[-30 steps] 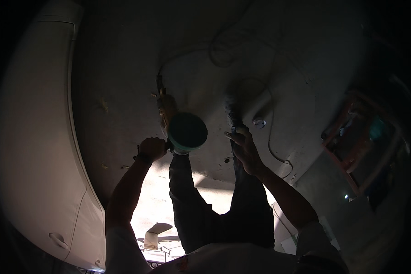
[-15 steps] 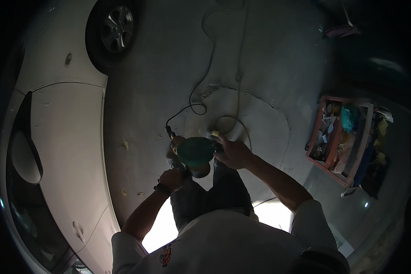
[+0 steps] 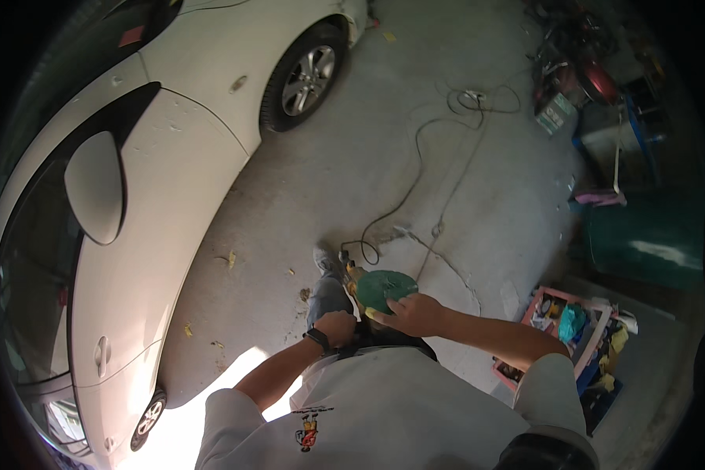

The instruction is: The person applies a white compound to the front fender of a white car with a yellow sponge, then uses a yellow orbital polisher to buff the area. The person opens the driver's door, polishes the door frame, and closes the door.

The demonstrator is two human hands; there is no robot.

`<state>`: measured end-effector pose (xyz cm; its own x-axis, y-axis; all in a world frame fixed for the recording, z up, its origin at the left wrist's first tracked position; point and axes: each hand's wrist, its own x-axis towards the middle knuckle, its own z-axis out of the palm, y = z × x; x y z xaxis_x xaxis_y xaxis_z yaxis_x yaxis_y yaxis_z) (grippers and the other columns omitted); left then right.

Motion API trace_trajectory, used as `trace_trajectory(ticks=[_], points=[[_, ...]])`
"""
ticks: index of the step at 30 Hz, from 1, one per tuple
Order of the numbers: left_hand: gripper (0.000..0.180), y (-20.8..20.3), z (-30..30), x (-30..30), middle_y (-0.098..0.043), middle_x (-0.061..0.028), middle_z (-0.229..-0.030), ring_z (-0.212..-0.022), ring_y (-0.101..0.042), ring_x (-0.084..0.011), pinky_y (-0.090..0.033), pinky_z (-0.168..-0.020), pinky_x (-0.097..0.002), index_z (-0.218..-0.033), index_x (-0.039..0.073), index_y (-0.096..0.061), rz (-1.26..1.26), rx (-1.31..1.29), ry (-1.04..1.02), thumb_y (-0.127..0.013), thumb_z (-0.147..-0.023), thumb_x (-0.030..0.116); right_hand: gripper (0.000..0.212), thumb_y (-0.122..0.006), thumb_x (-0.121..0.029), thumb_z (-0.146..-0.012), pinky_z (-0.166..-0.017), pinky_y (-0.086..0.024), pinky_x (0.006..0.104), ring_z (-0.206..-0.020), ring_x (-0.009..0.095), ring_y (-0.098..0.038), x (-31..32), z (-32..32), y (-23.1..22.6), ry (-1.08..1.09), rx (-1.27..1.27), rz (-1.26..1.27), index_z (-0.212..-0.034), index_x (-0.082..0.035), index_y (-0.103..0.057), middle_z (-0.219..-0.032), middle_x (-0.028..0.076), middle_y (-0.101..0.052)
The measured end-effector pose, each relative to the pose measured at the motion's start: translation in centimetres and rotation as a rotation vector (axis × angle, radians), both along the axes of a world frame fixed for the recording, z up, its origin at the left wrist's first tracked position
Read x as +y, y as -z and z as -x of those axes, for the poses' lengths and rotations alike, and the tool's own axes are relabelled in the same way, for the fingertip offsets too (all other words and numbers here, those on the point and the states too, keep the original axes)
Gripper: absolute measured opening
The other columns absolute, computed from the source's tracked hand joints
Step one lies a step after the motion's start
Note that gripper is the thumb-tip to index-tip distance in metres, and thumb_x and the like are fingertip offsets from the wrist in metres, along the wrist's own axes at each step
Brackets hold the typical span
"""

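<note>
Polisher: a corded polisher (image 3: 353, 283) with a yellow body, held in front of the person's waist, above the concrete floor (image 3: 290, 211) and just beside one trouser leg (image 3: 328, 301).
Green pad: the round green pad (image 3: 384, 287) is tilted upward, its broad face toward the person's head, partly covering the tool behind it.
Left hand: the left hand (image 3: 338, 327) is curled into a fist beside the tool, apparently closed around its side handle, though the grip itself is hidden.
Right hand: the right hand (image 3: 413, 313) is partly curled, fingertips on the pad's near right edge; a small yellow patch (image 3: 374, 315) shows by them. Whether it pinches either, I cannot tell.
Good handling: best to keep the left fist firm so the body cannot twist, touch the pad only with the motor dead, work evenly around the rim and keep fingers off the switch.
Long axis: the body slants from upper left toward lower right; its tail end points away from the person, its head end toward the waist.
Cord: the black cord (image 3: 420, 153) leaves the tail, loops once on the floor and runs off ahead; keeping it clear of the feet seems wise.
White car: the white car (image 3: 176, 164) stands to the left, well apart from the pad.
</note>
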<state>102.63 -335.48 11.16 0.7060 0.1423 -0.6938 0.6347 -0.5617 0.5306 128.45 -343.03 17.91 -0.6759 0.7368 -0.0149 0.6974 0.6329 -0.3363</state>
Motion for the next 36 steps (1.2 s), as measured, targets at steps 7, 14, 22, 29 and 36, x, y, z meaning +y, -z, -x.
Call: trace_trajectory(ticks=[7,14,22,29,36], points=[[0.035,-3.2,0.2,9.3,-0.074,-0.0229,-0.087,-0.085,-0.073,-0.0418,-0.059,-0.079,-0.0517,-0.092,0.001,-0.076,-0.108,-0.255,-0.145,-0.071,-0.087,0.035,0.053,-0.078,-0.009,-0.082,-0.069,-0.057,0.0473,-0.081,0.035,-0.073,11.9,2.9,-5.7,0.898,0.304,0.340,-0.130,-0.006,-0.055,-0.095,0.014,-0.074],[0.041,-8.8,2.1,17.9,-0.073,-0.0265,-0.090,-0.087,-0.071,-0.0443,-0.058,-0.079,-0.0528,-0.098,-0.002,-0.072,-0.172,-0.298,-0.361,-0.072,-0.087,0.037,0.036,-0.083,-0.016,-0.081,-0.076,-0.057,0.0445,-0.082,0.033,-0.073,17.0,5.9,-11.1,0.668,0.213,0.183,-0.109,-0.006,-0.062,-0.090,0.010,-0.074],[0.032,-21.5,5.8,29.8,-0.070,-0.0243,-0.077,-0.067,-0.067,-0.0360,-0.054,-0.066,-0.0443,-0.094,-0.009,-0.067,0.074,-0.307,-0.813,-0.072,-0.084,0.021,0.076,-0.088,-0.016,-0.077,-0.095,-0.054,0.0480,-0.109,0.037,-0.067,29.9,0.9,-4.9,0.664,0.373,-0.029,-0.143,-0.008,-0.050,-0.125,0.019,-0.067],[0.031,-35.4,6.4,37.1,-0.070,-0.0092,-0.073,-0.058,-0.066,-0.0162,-0.054,-0.059,-0.0319,-0.112,-0.005,-0.066,0.285,-0.263,-1.005,-0.073,-0.090,0.014,0.091,-0.087,-0.019,-0.075,-0.104,-0.052,0.0453,-0.120,0.037,-0.065,44.8,5.9,1.4,0.267,0.612,0.440,-0.151,-0.006,-0.038,-0.130,0.019,-0.066],[0.034,-39.8,9.4,42.8,-0.066,-0.0035,-0.072,-0.059,-0.065,-0.0118,-0.052,-0.055,-0.0268,-0.117,-0.006,-0.059,0.406,-0.462,-1.195,-0.072,-0.094,0.016,0.067,-0.087,-0.017,-0.080,-0.098,-0.057,0.0389,-0.111,0.026,-0.072,51.6,10.3,1.0,0.042,0.958,0.633,-0.136,-0.003,-0.053,-0.122,0.014,-0.073]])
